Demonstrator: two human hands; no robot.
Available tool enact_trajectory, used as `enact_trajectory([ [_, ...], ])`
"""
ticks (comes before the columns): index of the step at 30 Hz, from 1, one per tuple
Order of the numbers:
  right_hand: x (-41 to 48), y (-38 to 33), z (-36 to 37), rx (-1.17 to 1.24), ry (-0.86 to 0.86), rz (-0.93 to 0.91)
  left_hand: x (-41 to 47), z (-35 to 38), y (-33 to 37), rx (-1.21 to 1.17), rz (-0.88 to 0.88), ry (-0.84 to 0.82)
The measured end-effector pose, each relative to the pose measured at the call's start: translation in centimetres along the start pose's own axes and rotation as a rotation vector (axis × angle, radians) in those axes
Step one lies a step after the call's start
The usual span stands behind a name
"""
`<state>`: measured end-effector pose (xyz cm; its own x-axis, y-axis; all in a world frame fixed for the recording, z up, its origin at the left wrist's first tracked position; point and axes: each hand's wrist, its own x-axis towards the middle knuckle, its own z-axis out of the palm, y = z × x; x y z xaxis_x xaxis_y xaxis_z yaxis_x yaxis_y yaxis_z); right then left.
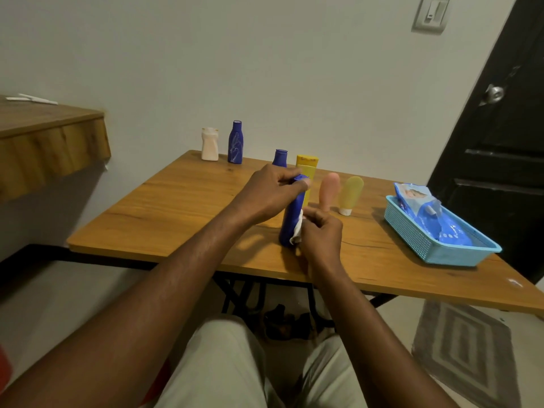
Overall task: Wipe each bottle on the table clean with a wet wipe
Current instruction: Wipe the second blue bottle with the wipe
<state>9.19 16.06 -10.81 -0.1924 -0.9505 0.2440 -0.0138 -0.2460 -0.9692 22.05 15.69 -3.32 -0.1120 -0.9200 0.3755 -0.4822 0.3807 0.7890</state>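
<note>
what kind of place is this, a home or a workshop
Most likely a room in a home: a small wooden table set against the wall, a dark panelled door, and a grey floor mat.

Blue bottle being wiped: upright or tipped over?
Upright, cap end up with a slight lean: the left hand grips the top of the blue bottle, the right hand holds the white wipe against its lower side.

This looks like a room in a home. A wooden counter (176, 207) stands against a plain wall (265, 69), near a dark door (500, 157) with a round knob (494, 93), a light switch (431, 13) and a grey rug (465, 348).
</note>
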Motion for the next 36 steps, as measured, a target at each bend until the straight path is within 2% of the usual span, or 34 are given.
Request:
enact_trajectory([
  [7,1.1,-2.9,0.3,0.044,0.051,-0.168,-0.2,-0.1,0.2,0.010,0.016,0.042],
  [15,-0.6,-0.3,-0.7,-0.116,-0.115,0.053,-0.1,0.1,0.2,0.038,0.012,0.044],
  [20,-1.7,-1.9,0.3,-0.017,-0.096,-0.069,0.1,0.2,0.1,0.069,0.014,0.050],
  [23,-1.4,-3.4,1.0,0.021,-0.094,-0.060,0.2,0.2,0.1,0.087,0.012,0.044],
  [27,-1.4,-3.4,1.3,0.078,-0.104,0.137,0.3,0.1,0.1,0.090,0.019,0.038],
  [30,-2.1,-2.4,0.9,0.022,-0.133,0.218,0.3,0.3,0.1,0.093,0.024,0.049],
  [36,-3.3,-3.2,1.0,0.105,-0.129,0.118,0.4,0.5,0.0,0.102,0.021,0.058],
])
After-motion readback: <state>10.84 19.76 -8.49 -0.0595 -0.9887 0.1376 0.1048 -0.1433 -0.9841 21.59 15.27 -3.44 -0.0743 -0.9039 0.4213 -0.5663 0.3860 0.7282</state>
